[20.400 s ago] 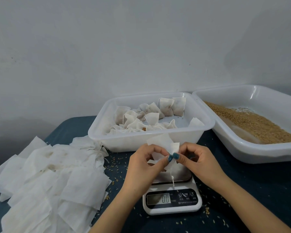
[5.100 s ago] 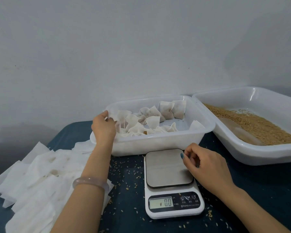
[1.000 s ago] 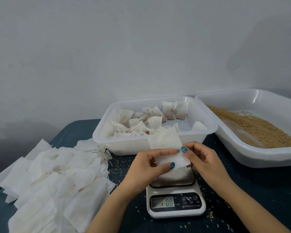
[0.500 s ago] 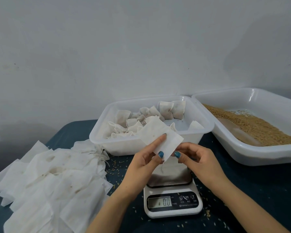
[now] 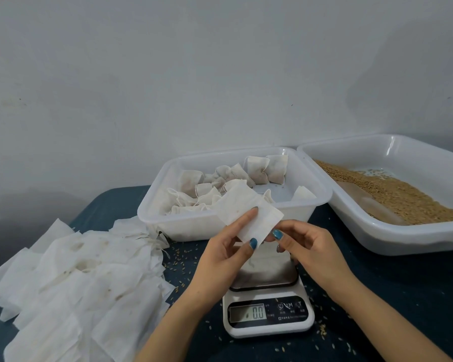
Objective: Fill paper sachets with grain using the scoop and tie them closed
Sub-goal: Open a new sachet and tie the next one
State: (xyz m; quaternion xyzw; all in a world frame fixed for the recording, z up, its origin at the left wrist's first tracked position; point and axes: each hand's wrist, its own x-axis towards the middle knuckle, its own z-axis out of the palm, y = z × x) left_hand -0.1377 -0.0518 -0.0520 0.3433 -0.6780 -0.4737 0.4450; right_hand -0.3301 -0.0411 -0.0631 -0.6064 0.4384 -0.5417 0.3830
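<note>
The grain tray [image 5: 377, 239] at the table's [image 5: 403, 296] right edge runs off the picture's right side. A pale shape [image 5: 364, 197] half sunk in its grain [image 5: 403, 199] is too vague to name. The pile of empty sachets [image 5: 84, 283] is cut by the left and bottom edges. The sachet [image 5: 249, 215], left hand [image 5: 220, 259] and right hand [image 5: 311, 246] cover most of the scale's [image 5: 268, 327] plate. The scale's button labels are too small to read.

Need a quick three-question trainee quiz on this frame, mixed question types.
1. Fill in: the left hand and right hand together pinch one flat, empty ____.
2. True or false: the scale reads 0.0.
3. The grain lies mostly in: A) the right tub B) the scale C) the left hand.
Key: 1 sachet; 2 true; 3 A.
</note>
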